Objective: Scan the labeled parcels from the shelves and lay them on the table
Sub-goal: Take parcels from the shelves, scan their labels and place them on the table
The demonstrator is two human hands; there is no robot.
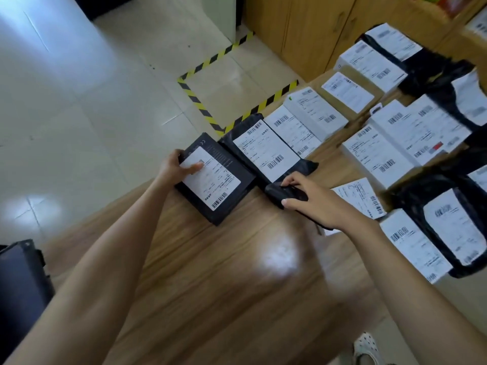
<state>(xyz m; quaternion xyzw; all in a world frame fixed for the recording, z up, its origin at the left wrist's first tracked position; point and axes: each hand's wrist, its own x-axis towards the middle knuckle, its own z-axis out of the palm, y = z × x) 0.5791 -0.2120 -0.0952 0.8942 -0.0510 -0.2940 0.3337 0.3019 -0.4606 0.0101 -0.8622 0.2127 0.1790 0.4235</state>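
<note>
A flat black box [232, 191] with a white shipping label lies at the left edge of the wooden table [224, 272]. My left hand [176, 168] grips its far left corner, thumb on the label. My right hand [316, 204] holds a black handheld scanner [286, 193], which points at the box and lies over the near end of a black labeled poly bag [266, 151]. Several more labeled parcels, white boxes and black bags, lie in rows across the table to the right.
Yellow-black hazard tape [200, 104] marks the tiled floor beyond the table. Wooden cabinets [311, 32] stand at the back. A dark object [21, 285] sits at the lower left. A loose label sheet [361, 196] lies by my right wrist.
</note>
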